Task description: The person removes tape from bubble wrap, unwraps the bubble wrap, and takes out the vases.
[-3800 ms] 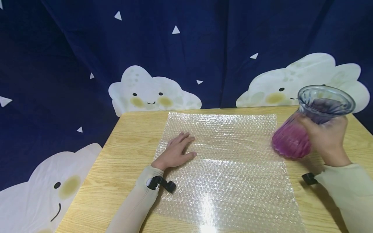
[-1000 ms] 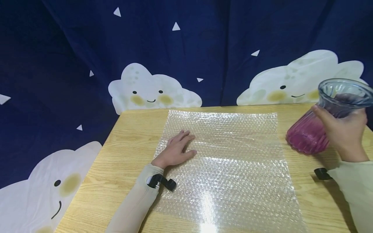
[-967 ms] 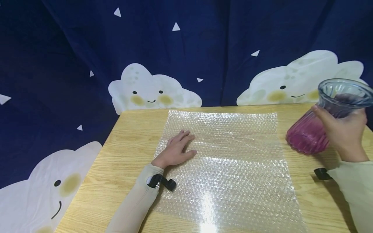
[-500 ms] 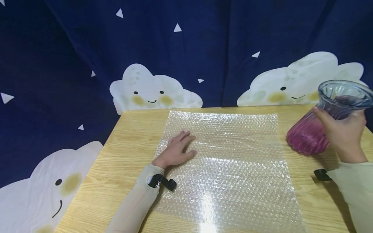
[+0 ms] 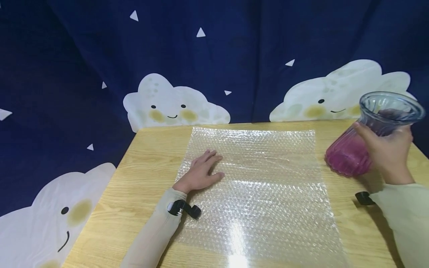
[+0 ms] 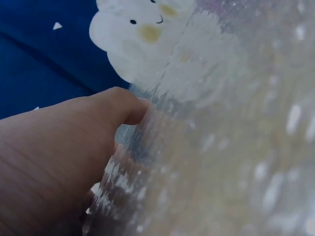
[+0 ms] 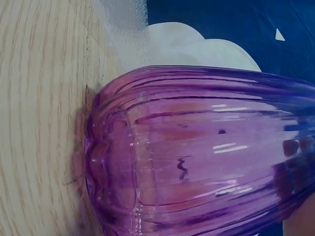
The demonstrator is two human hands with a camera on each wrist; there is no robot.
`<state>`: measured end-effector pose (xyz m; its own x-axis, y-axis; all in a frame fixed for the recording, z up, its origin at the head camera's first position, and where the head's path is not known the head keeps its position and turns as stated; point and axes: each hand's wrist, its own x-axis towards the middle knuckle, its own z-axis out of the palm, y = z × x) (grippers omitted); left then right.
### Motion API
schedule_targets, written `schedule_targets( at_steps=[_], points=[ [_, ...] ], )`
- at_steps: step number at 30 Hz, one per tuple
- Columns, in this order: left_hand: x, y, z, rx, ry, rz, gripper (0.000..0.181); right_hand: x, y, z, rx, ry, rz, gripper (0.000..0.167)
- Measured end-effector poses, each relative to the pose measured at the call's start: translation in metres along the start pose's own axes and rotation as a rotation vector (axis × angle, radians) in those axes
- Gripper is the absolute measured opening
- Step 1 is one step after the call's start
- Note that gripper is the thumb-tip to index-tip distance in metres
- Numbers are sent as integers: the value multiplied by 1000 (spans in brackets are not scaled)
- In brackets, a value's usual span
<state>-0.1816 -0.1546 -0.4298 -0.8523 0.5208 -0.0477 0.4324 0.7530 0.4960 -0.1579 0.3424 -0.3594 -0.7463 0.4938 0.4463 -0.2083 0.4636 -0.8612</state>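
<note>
A ribbed glass vase [image 5: 349, 154], pink-purple low down and bluish towards its flared rim, is at the right of the head view. My right hand [image 5: 390, 154] grips it round the neck, thumb on the near side. In the right wrist view the vase [image 7: 182, 147] fills much of the picture, its base close to the tabletop; I cannot tell whether it touches. A sheet of clear bubble wrap [image 5: 264, 212] lies flat on the table. On its left part rests my left hand [image 5: 200, 173], fingers spread. The left wrist view shows that hand's thumb [image 6: 110, 105] against the wrap.
The wood-grain table [image 5: 134, 193] extends past the wrap on the left and right. Behind it hangs a dark blue curtain [image 5: 234, 48] with printed clouds and white triangles. A dark camera mount sits on each wrist.
Since the oldest frame my right hand has carried the vase rightward, away from the wrap's right edge. Over the last second it stays nearly still; the view shifts slightly. My left hand has not moved.
</note>
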Motion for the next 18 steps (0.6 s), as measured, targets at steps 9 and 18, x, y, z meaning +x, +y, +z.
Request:
schedule_targets(
  at_steps=[9, 18],
  points=[
    [0, 1, -3, 2, -35, -2, 72, -3, 2, 2, -4, -5, 13, 76],
    [3, 1, -7, 44, -67, 3, 73, 0, 0, 2, 2, -35, 26, 74]
  ],
)
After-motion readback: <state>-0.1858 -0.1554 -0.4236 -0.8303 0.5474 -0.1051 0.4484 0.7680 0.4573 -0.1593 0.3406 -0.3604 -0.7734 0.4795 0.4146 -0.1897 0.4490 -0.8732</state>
